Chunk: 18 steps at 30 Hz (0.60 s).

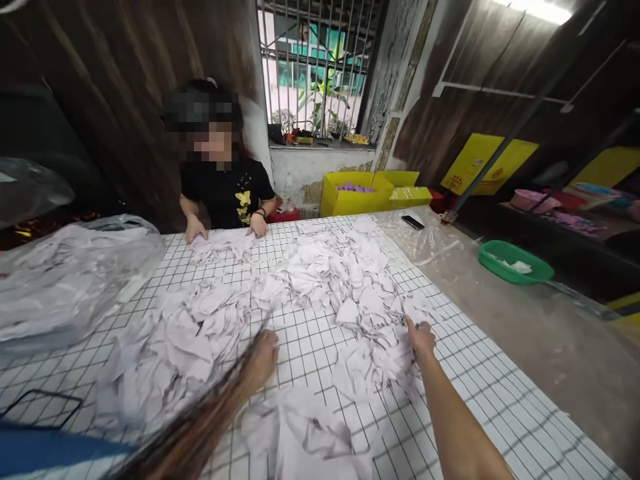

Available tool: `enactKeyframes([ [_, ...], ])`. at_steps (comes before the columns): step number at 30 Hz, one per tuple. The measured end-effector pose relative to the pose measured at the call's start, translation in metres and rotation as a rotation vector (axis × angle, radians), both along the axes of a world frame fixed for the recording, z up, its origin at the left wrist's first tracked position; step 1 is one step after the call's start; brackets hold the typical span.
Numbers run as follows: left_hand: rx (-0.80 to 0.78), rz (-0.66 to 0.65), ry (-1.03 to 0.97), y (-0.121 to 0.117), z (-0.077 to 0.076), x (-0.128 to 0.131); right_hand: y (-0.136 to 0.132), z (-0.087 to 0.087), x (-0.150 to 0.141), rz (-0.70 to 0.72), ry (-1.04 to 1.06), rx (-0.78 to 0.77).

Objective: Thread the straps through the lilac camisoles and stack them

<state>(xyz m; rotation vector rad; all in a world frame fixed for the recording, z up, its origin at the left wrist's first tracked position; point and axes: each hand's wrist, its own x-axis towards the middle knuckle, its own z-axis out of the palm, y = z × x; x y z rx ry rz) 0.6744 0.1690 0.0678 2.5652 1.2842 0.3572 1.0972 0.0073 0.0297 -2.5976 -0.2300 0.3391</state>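
Over the gridded table [310, 347], my left hand [263, 355] hangs beside the left heap of pale cloth pieces [183, 340]. Its fingers are curled, and whatever they may hold is hidden. A dark blurred streak [220, 390] runs along that forearm; its kind is unclear. At the right edge of the larger cloth heap [345, 267], my right hand [423, 337] is closed on a pale cloth piece [407, 367], blurred by motion. Another crumpled bunch of cloth [310, 433] lies nearest me.
A co-worker [225, 187] across the table handles pale cloth [223, 245]. Clear plastic bags of cloth [75, 280] stand left. A phone [413, 222] and a green basin [517, 261] lie right. Behind are yellow boxes [355, 200]. Something blue [55, 450] sits lower left.
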Motion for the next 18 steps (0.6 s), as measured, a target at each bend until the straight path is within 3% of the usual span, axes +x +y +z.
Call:
enactKeyframes([
  [5, -0.042, -0.236, -0.014, 0.057, -0.049, 0.131, 0.078, -0.058, 0.025, 0.032, -0.150, 0.013],
  [8, -0.142, -0.379, 0.045, 0.087, -0.068, 0.217, 0.116, -0.081, 0.030, 0.196, -0.366, -0.024],
  [10, -0.166, -0.438, 0.101, 0.109, -0.074, 0.259, 0.134, -0.087, 0.029, 0.331, -0.500, -0.087],
  [14, -0.154, -0.366, 0.163, 0.139, -0.071, 0.304, 0.145, -0.086, 0.030, 0.498, -0.559, -0.175],
  [18, -0.150, -0.352, 0.154, 0.123, -0.066, 0.324, 0.123, -0.097, 0.055, 0.564, -0.668, -0.157],
])
